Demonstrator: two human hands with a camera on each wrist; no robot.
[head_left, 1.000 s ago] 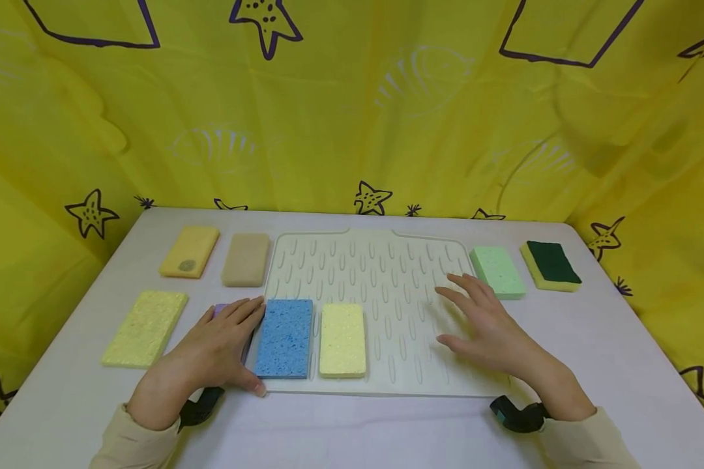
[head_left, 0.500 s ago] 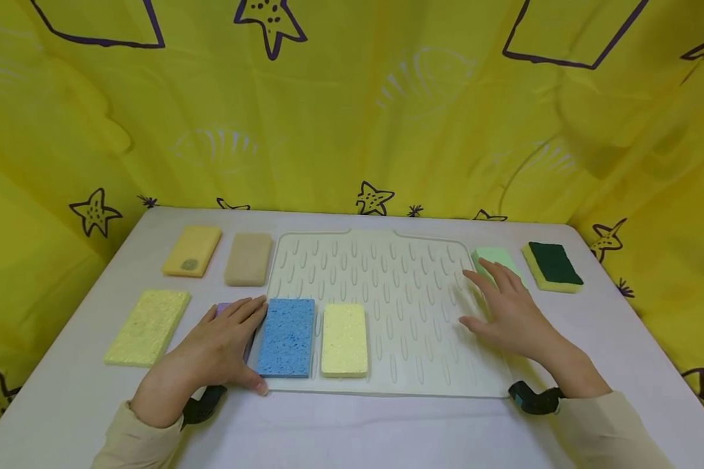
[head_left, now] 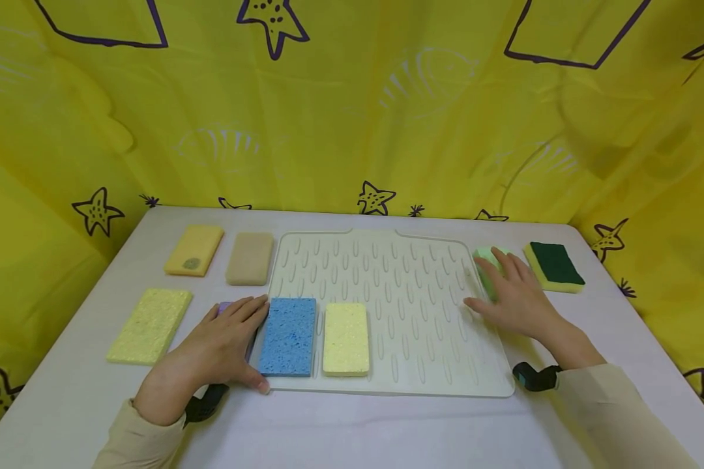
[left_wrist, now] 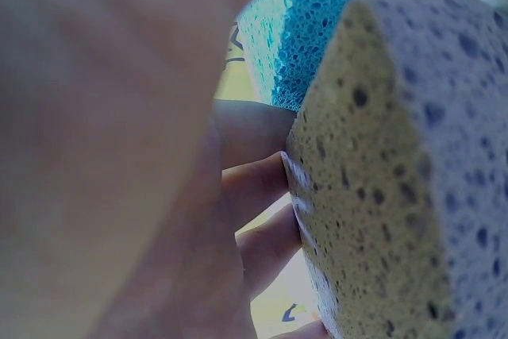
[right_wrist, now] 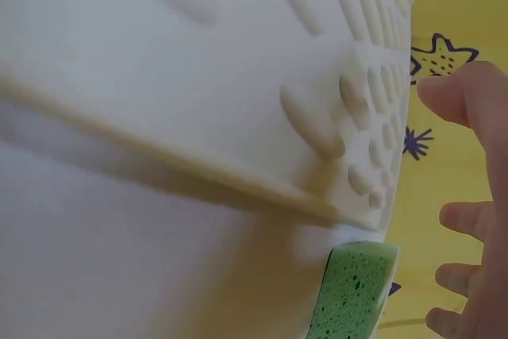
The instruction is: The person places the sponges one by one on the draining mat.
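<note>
In the head view, my left hand covers most of a purple sponge, fingers over its far part and thumb at the near side. The left wrist view shows the pored purple sponge close up, fingers against its edge; the fingertips are hidden behind it. A blue sponge lies just right of that hand on the white ridged mat, beside a pale yellow sponge. My right hand, fingers spread, hovers at the light green sponge; in the right wrist view, the green sponge shows apart from the fingers.
A green-and-yellow scouring sponge sits at the far right. To the left are an orange-yellow sponge, a beige sponge and a flat yellow sponge. A yellow curtain hangs behind the white table.
My right hand has moved right and slightly away from me, from over the mat to the light green sponge. The left hand has stayed on the purple sponge.
</note>
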